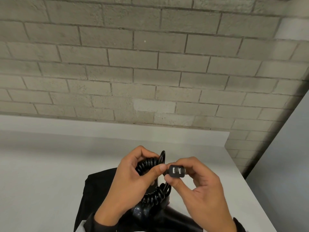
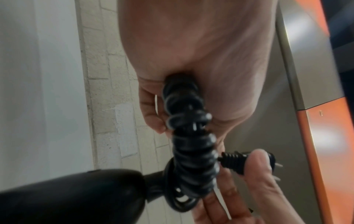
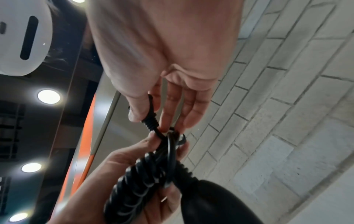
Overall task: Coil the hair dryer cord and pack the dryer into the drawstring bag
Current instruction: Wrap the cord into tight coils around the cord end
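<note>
A: Live at the worktop (image 1: 50, 164) now. The left hand (image 1: 127, 186) is wrapped round the bundled cord (image 1: 153, 195), thumb pressing the turns down, while the right hand (image 1: 200, 190) pinches the plug (image 1: 177, 171) between thumb and forefinger, prongs up.

B: So the tail end is what's left. How should it be finished?

A: I'd say feed the plug through or under a loop and keep the left squeeze firm (a springy cord like that looks ready to unwind the moment it's let go). Keep tension short between plug and bundle.

B: And the dryer (image 1: 142, 213)?

A: Below the left grip, hanging off the cord's lower end, close to the near edge of the worktop. Whether it rests on anything, I cannot tell.

B: The bag (image 1: 98, 186)?

A: Dark cloth flat on the worktop, under and just left of both hands, by the near edge. Nothing is in it yet, judging from here.
</note>
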A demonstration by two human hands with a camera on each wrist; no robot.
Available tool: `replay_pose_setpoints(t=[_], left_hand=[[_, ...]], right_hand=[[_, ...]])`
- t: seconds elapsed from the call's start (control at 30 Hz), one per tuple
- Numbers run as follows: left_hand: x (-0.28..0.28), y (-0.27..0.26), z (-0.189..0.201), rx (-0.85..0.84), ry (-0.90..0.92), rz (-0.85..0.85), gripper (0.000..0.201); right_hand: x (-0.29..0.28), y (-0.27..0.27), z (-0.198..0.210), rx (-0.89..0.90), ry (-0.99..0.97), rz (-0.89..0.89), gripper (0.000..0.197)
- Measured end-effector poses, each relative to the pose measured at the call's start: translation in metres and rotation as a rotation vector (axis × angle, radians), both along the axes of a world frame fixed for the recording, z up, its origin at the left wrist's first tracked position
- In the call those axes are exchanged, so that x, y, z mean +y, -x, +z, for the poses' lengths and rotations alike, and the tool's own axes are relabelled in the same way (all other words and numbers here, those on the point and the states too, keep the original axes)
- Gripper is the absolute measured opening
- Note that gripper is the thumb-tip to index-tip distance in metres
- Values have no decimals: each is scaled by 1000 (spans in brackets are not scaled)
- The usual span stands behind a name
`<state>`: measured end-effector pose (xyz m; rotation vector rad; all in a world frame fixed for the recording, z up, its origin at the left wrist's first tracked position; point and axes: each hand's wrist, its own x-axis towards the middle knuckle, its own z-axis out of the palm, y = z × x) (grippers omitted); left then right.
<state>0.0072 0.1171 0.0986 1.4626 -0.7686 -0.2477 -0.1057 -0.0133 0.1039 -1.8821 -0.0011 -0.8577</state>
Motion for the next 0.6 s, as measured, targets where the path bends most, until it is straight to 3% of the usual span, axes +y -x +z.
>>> replay_pose_setpoints(t=[0.13,0.23,0.33,0.47,0.6], left_hand=[[-1,-1,-3,22,-23,13,22],[-3,1,-1,9,-58,22,25],[-2,2,3,-33,-98,-10,44],[-2,3,6,-135,-134,-32,30],[1,3,5,-225,-169,-40,26]], right_hand=[[-6,-1,9,-55,-131,35,23],[-13,-2,21,-66,-299,109,14],[-19,-3,27,-96,-349,122,10],[-25,-6,29,-112,-381,153,27],[-32,-6,38,-132,-397,169,30]])
